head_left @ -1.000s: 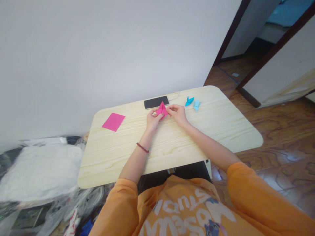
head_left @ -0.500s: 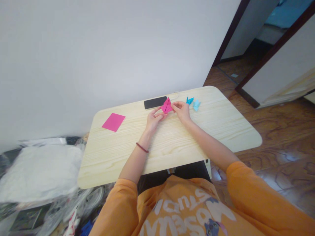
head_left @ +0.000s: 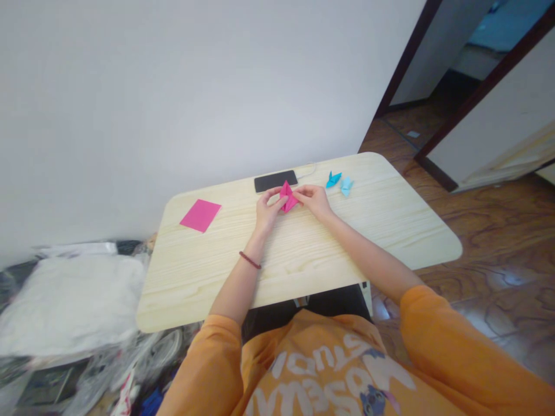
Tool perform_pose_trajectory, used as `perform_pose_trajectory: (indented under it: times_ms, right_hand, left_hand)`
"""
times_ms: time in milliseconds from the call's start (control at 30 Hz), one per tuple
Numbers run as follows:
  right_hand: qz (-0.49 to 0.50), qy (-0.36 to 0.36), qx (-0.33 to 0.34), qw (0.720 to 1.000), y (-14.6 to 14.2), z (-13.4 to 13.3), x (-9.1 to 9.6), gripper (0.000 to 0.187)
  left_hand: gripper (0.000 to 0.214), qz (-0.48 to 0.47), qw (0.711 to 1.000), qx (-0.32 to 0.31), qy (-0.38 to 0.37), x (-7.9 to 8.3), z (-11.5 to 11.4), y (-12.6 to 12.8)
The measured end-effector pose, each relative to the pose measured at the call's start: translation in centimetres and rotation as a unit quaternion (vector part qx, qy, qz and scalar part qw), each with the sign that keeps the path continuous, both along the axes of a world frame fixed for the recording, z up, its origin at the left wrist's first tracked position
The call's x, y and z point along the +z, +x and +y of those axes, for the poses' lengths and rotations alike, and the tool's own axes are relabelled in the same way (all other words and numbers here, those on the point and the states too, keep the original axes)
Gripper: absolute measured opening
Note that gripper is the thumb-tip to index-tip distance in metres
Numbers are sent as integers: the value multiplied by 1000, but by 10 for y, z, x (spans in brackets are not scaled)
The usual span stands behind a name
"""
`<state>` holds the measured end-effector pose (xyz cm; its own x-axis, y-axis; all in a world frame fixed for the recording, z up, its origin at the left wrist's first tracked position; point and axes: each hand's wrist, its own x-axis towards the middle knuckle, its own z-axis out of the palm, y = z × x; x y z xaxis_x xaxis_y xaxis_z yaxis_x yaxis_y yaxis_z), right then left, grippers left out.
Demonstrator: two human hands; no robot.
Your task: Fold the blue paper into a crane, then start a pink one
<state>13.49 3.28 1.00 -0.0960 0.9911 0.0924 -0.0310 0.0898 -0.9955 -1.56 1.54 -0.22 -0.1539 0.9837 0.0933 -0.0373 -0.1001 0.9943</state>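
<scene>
A folded pink paper piece (head_left: 287,196) rests between both hands near the far middle of the light wooden table (head_left: 303,254). My left hand (head_left: 266,211) pinches its left side with fingers closed; a dark bead bracelet circles that wrist. My right hand (head_left: 315,200) pinches the paper's right edge with thumb and fingers. A black phone (head_left: 275,181) lies just behind the paper, with a white cable running off to its right.
A flat pink paper sheet (head_left: 200,215) lies at the table's far left. Two small folded blue paper figures (head_left: 340,182) sit to the right of my hands. White bags and clutter fill the floor at left; a wooden floor and doorway lie at right.
The pink piece, lifted and shifted right half a second ago, has come back down and left, turned with a point upward. Both hands moved with it.
</scene>
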Motion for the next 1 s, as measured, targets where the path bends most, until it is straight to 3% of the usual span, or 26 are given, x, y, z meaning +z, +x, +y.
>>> perform_pose_trajectory:
  times_ms: [400, 767, 1000]
  right_hand:
    - [-14, 26, 12, 999, 3, 0, -2, 32]
    - [-31, 79, 80, 993, 6, 0, 3, 29]
    - [-3, 32, 53, 998, 4, 3, -3, 36]
  left_hand:
    - [49, -7, 999, -24, 20, 10, -7, -1]
    - [51, -40, 996, -74, 15, -1, -5, 2]
    - [49, -20, 995, -93, 9, 2, -6, 2]
